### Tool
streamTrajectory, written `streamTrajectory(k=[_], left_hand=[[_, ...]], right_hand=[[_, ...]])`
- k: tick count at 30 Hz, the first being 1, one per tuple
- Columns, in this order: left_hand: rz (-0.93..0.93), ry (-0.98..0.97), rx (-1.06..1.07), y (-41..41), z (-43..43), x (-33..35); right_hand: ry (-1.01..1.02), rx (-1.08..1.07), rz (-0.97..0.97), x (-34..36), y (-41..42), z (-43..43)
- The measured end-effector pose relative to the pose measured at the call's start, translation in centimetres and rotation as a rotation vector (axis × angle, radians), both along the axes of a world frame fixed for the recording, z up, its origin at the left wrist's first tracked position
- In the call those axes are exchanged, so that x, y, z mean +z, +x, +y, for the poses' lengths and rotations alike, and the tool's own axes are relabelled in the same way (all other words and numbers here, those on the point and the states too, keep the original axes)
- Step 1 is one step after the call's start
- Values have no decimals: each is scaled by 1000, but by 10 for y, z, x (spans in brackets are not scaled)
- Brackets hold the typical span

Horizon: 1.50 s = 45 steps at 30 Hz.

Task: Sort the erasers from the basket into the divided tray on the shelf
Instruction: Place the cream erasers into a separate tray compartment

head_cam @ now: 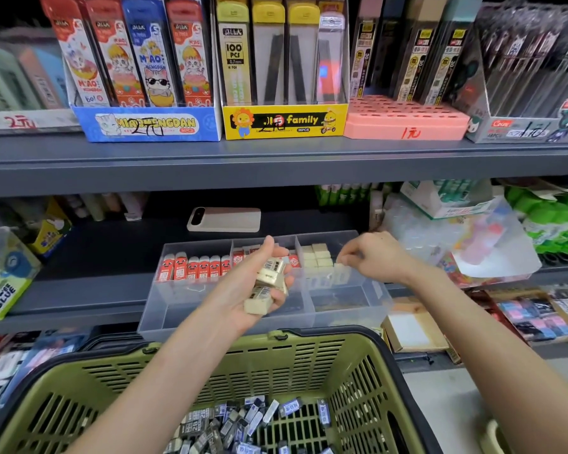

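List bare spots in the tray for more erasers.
Front row of the tray looks bare: front-left cell in front of the red erasers, front-right cell in front of the cream erasers. Back row is crowded; right hand is there. Shelf left of the tray is bare too.

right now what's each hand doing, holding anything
Left hand: holding a bunch of cream rectangular erasers.
Right hand: pinching one cream eraser over the right compartment of the clear plastic divided tray.

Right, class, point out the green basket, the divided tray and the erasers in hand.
green basket (292,362): head view, far slotted wall
divided tray (348,309): head view, clear front wall
erasers (258,304): head view, lowest eraser's face
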<state>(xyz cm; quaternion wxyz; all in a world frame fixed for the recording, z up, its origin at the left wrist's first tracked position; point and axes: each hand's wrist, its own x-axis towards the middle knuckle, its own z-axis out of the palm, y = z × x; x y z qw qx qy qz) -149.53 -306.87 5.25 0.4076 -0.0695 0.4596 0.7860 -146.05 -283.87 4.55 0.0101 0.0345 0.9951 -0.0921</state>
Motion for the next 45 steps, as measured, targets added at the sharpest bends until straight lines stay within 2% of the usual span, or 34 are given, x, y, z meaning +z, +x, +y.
streamTrajectory(k=[4, 6, 9, 12, 15, 19, 22, 25, 26, 28, 31, 36, 41, 45], left_hand=[[-3, -1, 1, 0, 1, 0], [-5, 1, 3, 0, 2, 1], [-6, -8, 17, -1, 3, 1], [2, -13, 24, 0, 5, 0], [29, -20, 21, 2, 8, -1], [87, -62, 5, 5, 9, 0], [55, -21, -29, 7, 6, 1], [48, -25, -42, 7, 2, 2], [45, -31, -32, 6, 0, 3], [21, -36, 0, 4, -5, 5], [-36, -22, 55, 3, -10, 4], [-58, 1, 32, 7, -10, 2], [-60, -7, -6, 9, -10, 1], [-25, -16, -13, 9, -10, 1]], right_hand=[[-61, 8, -71, -3, 0, 1], [-70, -5, -47, -3, 4, 0], [36, -37, 218, 3, 12, -14], [-232, 71, 453, 21, 28, -53], [-231, 182, 456, 30, 39, -91], [-223, 148, 440, 28, 42, -107], [-383, 97, 441, 24, 45, -107], [-657, -78, 444, 24, 39, -86], [-689, -139, 458, 25, 36, -73], [-594, -243, 470, 24, 29, -46], [-286, -325, 358, 19, 15, -15], [172, -161, 59, 12, -8, -12], [208, -50, -54, -2, -18, -17], [216, -48, -45, -10, -19, -12]])
